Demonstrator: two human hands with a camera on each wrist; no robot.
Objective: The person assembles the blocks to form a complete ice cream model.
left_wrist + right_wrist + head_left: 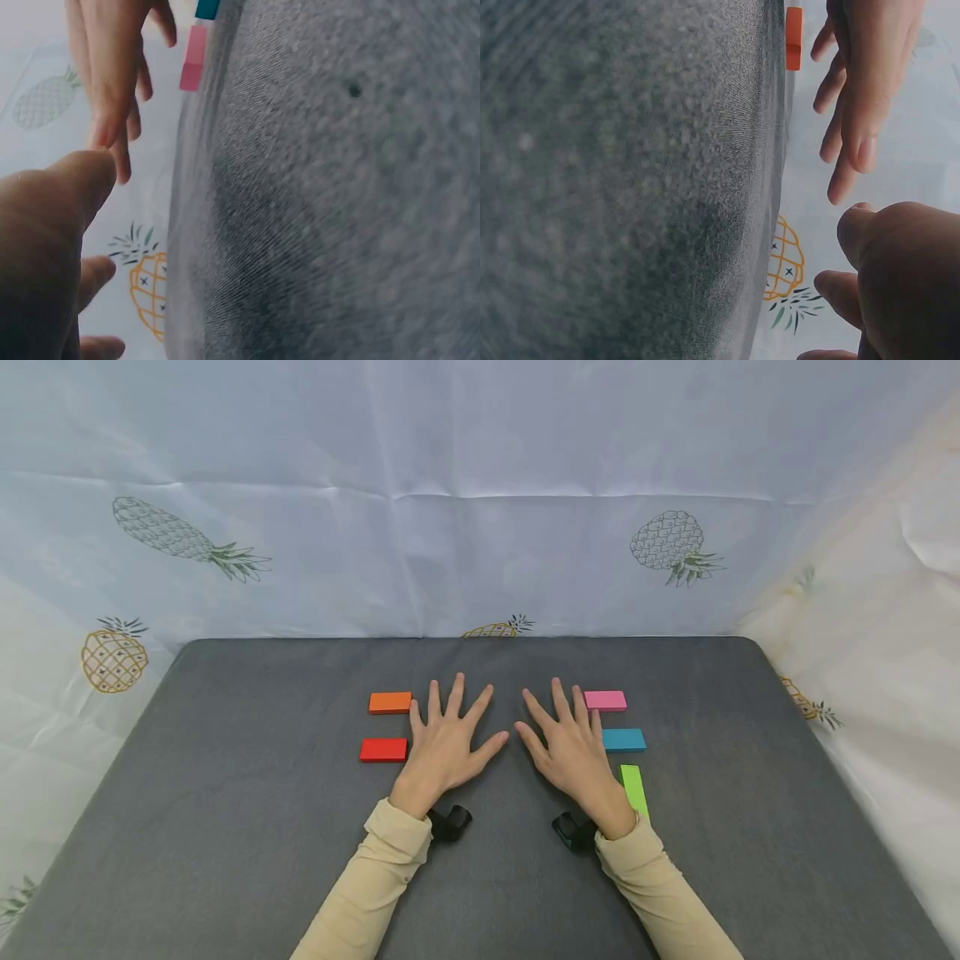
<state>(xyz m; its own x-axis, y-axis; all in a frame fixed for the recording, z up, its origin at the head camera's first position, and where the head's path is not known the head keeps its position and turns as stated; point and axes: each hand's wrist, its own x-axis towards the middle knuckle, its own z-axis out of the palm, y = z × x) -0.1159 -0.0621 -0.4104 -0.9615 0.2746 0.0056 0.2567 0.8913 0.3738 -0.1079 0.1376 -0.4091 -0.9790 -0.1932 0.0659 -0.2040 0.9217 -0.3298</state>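
In the head view my left hand (444,745) is spread palm down over the grey table, fingers straight and holding nothing. Just left of it lie an orange block (390,702) and a red block (384,750). My right hand (573,752) is spread the same way, with nothing in its grasp. To its right are a pink block (606,701), a blue block (625,740) and a green block (634,789); the right hand and wrist overlap the edges of some. The two thumbs point toward each other with a gap between them.
The grey table (225,793) has rounded far corners. A pale cloth with pineapple prints (450,560) hangs behind it and along both sides. Black wrist cameras (450,823) sit on the inner side of each wrist, by the beige sleeves (367,885).
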